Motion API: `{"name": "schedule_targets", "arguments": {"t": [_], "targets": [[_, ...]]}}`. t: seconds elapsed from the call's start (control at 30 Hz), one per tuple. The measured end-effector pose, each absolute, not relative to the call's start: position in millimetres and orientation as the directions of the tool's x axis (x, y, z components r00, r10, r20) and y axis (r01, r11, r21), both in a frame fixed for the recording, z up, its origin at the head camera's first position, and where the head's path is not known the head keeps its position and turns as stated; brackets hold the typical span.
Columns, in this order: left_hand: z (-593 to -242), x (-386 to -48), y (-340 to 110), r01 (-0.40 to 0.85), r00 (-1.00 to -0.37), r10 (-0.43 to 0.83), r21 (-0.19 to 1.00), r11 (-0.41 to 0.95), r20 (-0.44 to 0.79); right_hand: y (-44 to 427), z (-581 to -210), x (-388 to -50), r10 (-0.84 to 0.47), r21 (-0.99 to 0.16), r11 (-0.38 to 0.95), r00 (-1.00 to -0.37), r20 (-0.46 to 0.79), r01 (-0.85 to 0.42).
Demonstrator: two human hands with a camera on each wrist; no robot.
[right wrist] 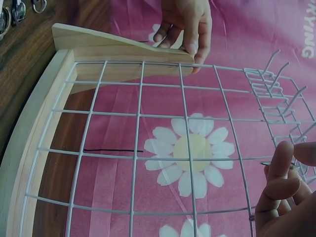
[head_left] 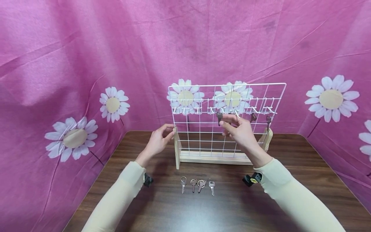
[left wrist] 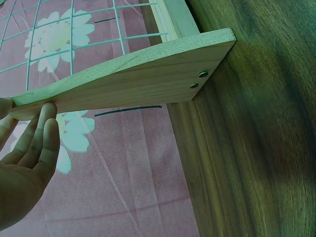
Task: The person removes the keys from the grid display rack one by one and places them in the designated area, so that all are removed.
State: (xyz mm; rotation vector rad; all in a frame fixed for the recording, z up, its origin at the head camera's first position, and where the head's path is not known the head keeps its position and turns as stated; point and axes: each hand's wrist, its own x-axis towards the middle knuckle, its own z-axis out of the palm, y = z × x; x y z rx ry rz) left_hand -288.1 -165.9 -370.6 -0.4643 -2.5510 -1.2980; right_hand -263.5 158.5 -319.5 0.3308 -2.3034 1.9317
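I'm pinching a small dark metal key (head_left: 219, 118) by the white wire hooks (head_left: 237, 113).
My right hand (head_left: 242, 131) is holding it between thumb and finger; my left hand (head_left: 157, 140) is gripping the top of the pale wooden side post (left wrist: 138, 84). I can't tell whether the key is hooked. I'd judge it best to be guiding gently, fingertips clear of the hook, while my left is bracing against wobble.

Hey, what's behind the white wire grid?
Through the white wire grid show pink cloth, two printed daisies and brown tabletop; whatever lies directly beyond the right hand is covered.
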Motion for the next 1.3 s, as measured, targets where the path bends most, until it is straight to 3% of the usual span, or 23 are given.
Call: {"name": "schedule_targets", "arguments": {"t": [0.57, 1.3], "targets": [[-371.5, -287.8, -165.2, 0.387, -0.92, 0.171, 0.742, 0.548, 0.354, 156.1, -315.0, -263.4, -0.088, -0.973, 0.107, -0.977, 0.197, -0.205], [-369.1, -286.8, -165.4, 0.376, -0.924, 0.166, 0.737, 0.562, 0.345, 160.8, -312.6, -257.1, -0.094, -0.954, 0.08, -0.955, 0.28, -0.288]]}}
